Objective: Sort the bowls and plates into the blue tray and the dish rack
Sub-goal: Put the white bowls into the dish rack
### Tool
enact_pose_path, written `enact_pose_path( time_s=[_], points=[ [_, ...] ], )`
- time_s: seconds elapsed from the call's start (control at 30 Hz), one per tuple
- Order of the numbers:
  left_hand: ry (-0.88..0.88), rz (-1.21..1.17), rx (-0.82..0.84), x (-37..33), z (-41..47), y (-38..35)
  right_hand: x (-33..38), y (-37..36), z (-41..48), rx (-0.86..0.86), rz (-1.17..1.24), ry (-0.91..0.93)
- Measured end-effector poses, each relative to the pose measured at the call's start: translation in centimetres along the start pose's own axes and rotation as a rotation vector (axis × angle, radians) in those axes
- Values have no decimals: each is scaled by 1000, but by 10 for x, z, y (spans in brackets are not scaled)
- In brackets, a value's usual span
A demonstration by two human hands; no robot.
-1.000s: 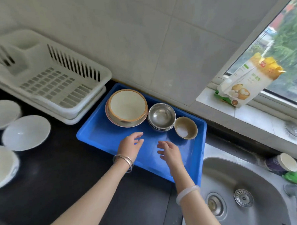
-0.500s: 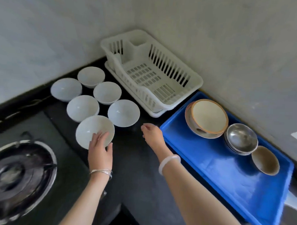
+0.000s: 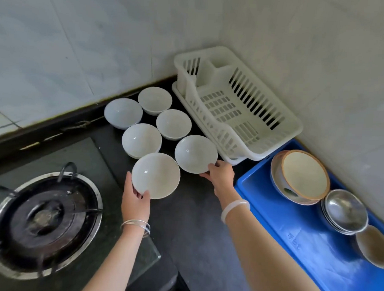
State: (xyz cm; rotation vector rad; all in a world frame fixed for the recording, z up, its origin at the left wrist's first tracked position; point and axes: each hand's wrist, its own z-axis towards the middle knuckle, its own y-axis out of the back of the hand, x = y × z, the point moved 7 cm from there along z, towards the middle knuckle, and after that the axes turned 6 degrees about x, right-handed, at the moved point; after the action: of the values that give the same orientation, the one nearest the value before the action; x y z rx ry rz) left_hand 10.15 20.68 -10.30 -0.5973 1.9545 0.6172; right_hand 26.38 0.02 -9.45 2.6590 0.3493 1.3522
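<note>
Over from the blue tray (image 3: 303, 249), the left hand (image 3: 135, 201) had curled round the nearest white bowl (image 3: 155, 175) and the right hand (image 3: 221, 175) gripped the neighbouring bowl (image 3: 195, 154), both near the dish rack (image 3: 232, 107), so the white bowls looked next.

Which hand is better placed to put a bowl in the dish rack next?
Likely right: the right hand grips the bowl beside the dish rack; the left hand holds the bowl nearer the stove.
</note>
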Motion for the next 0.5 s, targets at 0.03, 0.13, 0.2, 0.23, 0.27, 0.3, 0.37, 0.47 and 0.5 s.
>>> enact_pose_path(
  time_s=[0.03,0.13,0.2,0.23,0.27,0.3,0.37,0.47,0.5],
  points=[
    [22,-33,4,2,1,1,4,4,-5,-5,12,19],
    [35,-67,23,6,4,3,20,12,-23,2,25,108],
    [33,-88,24,7,8,6,32,9,-35,30,-8,152],
    [37,-104,25,8,10,8,37,5,-41,37,-45,163],
    [41,-131,35,9,12,8,40,1,-44,44,-85,163],
    [46,-169,56,9,15,8,42,-5,-47,55,-122,153],
    [61,-239,98,10,17,9,42,-19,-52,79,-177,133],
    [98,-331,105,12,19,12,39,-36,-57,89,-286,101],
    [106,-359,111,12,20,12,38,-40,-58,94,-331,88]
  ],
)
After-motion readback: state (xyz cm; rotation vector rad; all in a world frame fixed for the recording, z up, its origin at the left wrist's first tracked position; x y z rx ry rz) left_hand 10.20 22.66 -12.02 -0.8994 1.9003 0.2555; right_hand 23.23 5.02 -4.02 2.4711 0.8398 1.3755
